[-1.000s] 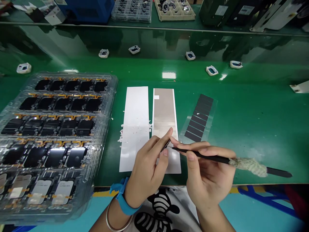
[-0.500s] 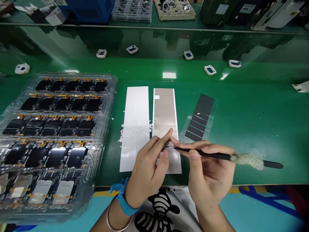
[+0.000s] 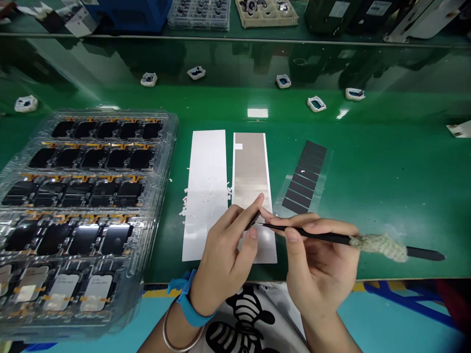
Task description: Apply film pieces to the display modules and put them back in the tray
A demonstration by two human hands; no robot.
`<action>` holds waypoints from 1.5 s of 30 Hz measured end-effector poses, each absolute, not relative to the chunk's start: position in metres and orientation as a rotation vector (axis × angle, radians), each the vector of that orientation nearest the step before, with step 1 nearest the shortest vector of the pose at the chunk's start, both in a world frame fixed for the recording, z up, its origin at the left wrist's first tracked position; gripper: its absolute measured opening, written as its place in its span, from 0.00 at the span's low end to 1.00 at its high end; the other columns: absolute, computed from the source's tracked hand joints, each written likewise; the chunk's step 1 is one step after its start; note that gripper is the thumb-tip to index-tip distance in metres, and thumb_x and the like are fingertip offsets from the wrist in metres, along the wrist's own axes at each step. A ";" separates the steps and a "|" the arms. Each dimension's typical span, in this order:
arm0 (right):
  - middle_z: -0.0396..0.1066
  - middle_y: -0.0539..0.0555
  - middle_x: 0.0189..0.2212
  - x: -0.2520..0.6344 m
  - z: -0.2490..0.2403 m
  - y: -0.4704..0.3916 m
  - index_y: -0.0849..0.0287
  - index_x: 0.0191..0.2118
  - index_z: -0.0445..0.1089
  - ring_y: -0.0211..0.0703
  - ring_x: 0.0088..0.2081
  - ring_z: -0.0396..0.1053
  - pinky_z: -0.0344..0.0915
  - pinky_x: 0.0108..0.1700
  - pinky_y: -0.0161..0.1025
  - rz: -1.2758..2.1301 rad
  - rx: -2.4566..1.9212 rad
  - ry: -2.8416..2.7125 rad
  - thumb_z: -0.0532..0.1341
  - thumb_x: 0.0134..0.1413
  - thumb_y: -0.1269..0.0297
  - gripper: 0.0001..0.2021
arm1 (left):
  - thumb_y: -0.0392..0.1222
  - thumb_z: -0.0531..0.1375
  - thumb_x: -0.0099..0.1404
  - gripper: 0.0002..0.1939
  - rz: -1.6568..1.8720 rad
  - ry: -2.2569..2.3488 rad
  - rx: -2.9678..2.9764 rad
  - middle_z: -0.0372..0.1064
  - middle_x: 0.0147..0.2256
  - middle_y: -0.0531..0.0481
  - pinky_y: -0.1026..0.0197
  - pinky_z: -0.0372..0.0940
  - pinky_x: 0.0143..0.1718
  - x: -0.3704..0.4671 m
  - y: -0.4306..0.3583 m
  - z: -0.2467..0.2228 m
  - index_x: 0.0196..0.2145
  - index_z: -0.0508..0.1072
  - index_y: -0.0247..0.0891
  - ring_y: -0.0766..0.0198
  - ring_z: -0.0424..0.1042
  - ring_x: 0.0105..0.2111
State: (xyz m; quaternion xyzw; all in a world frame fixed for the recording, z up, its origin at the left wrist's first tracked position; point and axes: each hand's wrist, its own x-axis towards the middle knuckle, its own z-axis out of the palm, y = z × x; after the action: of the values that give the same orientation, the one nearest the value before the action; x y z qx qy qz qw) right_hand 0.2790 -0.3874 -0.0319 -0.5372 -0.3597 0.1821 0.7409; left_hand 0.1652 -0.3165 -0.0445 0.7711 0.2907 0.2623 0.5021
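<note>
Between the thumb and fingers of my left hand (image 3: 228, 245) is a small dark, thin-edged part (image 3: 252, 221), mostly hidden by the fingers. My right hand (image 3: 321, 255) grips a slim black hand tool (image 3: 327, 237), wrapped near its back end in pale green material (image 3: 379, 245). The tool's fine metal tip meets the dark part; I cannot tell whether it is a blade or tweezers. Both hands are over the lower end of a grey-beige sheet with white edges (image 3: 250, 166). A white sheet (image 3: 208, 181) lies to its left, with small white scraps along its sides.
Left stands a clear plastic tray (image 3: 167, 162) holding rows of small black screens (image 3: 86, 158). A clear film with black strips (image 3: 304, 182) lies right of the sheets. Several small white-framed pieces (image 3: 316, 104) sit farther back. A shelf carries a blue box (image 3: 127, 14) and a beige compartment tray (image 3: 268, 19).
The black tool's back end has swung slightly right and down. Both hands keep nearly the same place and grip, and the view has shifted a little.
</note>
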 end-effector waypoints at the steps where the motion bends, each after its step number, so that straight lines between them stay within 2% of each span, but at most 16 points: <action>1: 0.76 0.52 0.37 0.279 -0.032 -0.388 0.55 0.43 0.63 0.46 0.44 0.79 0.80 0.45 0.47 0.404 -1.177 -0.789 0.58 0.60 0.81 0.13 | 0.44 0.46 0.78 0.24 0.637 0.705 1.866 0.62 0.35 0.49 0.61 0.61 0.29 0.165 -0.317 -0.044 0.68 0.58 0.47 0.63 0.63 0.31; 16: 0.75 0.52 0.36 0.281 -0.032 -0.389 0.55 0.42 0.63 0.46 0.44 0.79 0.80 0.48 0.49 0.395 -1.214 -0.800 0.60 0.60 0.79 0.11 | 0.42 0.47 0.77 0.24 0.609 0.724 1.869 0.61 0.35 0.50 0.63 0.60 0.27 0.165 -0.316 -0.044 0.68 0.58 0.48 0.64 0.62 0.29; 20: 0.75 0.52 0.36 0.280 -0.031 -0.389 0.55 0.42 0.63 0.46 0.43 0.79 0.81 0.46 0.48 0.389 -1.198 -0.795 0.60 0.59 0.80 0.12 | 0.43 0.46 0.77 0.23 0.580 0.725 1.807 0.65 0.37 0.48 0.60 0.64 0.31 0.163 -0.318 -0.044 0.67 0.61 0.48 0.62 0.65 0.32; 26: 0.76 0.51 0.36 0.279 -0.030 -0.388 0.55 0.42 0.62 0.46 0.43 0.79 0.80 0.48 0.52 0.380 -1.179 -0.818 0.59 0.59 0.80 0.12 | 0.44 0.47 0.77 0.23 0.567 0.727 1.747 0.67 0.36 0.48 0.55 0.68 0.39 0.163 -0.317 -0.046 0.66 0.62 0.48 0.58 0.68 0.36; 34: 0.74 0.51 0.36 0.277 -0.033 -0.388 0.55 0.43 0.63 0.44 0.44 0.78 0.79 0.51 0.53 0.373 -1.154 -0.852 0.58 0.58 0.83 0.15 | 0.44 0.47 0.77 0.23 0.574 0.718 1.774 0.63 0.33 0.50 0.53 0.66 0.41 0.164 -0.316 -0.044 0.67 0.61 0.49 0.61 0.63 0.30; 45: 0.75 0.52 0.36 0.279 -0.031 -0.388 0.56 0.43 0.64 0.46 0.45 0.79 0.79 0.50 0.52 0.375 -1.148 -0.868 0.58 0.58 0.84 0.15 | 0.43 0.47 0.77 0.24 0.592 0.701 1.812 0.64 0.34 0.49 0.57 0.66 0.37 0.164 -0.317 -0.044 0.67 0.60 0.46 0.60 0.66 0.34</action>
State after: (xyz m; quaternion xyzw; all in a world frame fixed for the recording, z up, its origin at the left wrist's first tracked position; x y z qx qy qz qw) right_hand 0.2788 -0.3885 -0.0314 -0.5224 -0.3953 0.1705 0.7361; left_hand 0.1642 -0.3166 -0.0435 0.7580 0.2934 0.2477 0.5272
